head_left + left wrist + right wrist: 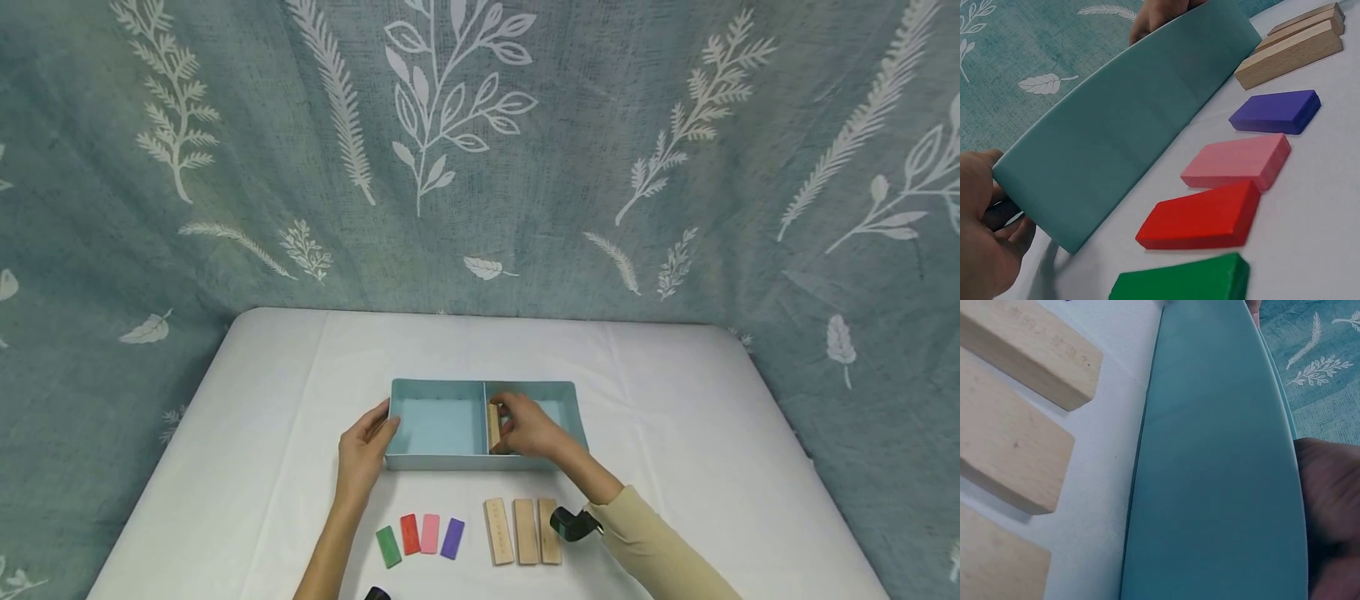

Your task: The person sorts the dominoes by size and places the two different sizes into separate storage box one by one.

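A light-blue two-compartment tray lies on the white table. My left hand grips its left wall, the thumb at the rim and the fingers along the outer side. In the right compartment, my right hand holds a wooden block lengthwise against the divider. The tray's front wall hides that block in both wrist views. Three more wooden blocks lie side by side in front of the tray, below my right forearm.
Left of the wooden blocks lie a green block, a red block, a pink block and a purple block. A leaf-patterned curtain hangs behind the table. A black wrist camera overlaps the rightmost wooden block.
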### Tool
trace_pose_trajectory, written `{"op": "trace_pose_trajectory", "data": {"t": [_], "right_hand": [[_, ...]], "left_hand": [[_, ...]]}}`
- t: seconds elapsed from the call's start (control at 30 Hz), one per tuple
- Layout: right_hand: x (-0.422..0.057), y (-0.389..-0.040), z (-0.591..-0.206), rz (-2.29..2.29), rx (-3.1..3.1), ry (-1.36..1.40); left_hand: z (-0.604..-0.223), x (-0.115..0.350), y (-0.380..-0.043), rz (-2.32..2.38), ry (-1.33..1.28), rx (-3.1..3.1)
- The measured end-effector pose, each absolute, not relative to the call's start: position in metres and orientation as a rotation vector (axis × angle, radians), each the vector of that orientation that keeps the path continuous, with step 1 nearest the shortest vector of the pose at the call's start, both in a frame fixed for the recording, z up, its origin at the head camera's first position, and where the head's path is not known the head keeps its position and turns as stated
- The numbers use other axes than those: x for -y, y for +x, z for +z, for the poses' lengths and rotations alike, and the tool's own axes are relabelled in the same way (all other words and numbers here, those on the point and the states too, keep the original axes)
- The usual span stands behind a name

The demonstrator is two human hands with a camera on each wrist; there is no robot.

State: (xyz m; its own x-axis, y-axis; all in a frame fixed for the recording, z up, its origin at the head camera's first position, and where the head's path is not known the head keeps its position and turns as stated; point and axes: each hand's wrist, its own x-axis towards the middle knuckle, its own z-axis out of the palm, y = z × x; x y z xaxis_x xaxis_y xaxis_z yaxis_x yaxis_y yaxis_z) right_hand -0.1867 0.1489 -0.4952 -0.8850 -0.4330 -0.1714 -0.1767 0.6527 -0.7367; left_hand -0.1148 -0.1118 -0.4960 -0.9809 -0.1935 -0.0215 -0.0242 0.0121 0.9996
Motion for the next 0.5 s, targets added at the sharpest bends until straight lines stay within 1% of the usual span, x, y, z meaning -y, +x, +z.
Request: {"op": "trace_pose_trajectory", "data": {"t": [0.33, 0.5], "right_hand": [[-0.148, -0.187, -0.495, -1.011, -2.580, -0.543], [-0.148, -0.186, -0.496, -0.987, -2.593, -0.548]], "left_hand": [[-0.498, 0.113, -0.115, -2.092, 0.245, 2.163], [-0.523, 0.117, -0.126, -2.083, 0.248, 2.162]]}}
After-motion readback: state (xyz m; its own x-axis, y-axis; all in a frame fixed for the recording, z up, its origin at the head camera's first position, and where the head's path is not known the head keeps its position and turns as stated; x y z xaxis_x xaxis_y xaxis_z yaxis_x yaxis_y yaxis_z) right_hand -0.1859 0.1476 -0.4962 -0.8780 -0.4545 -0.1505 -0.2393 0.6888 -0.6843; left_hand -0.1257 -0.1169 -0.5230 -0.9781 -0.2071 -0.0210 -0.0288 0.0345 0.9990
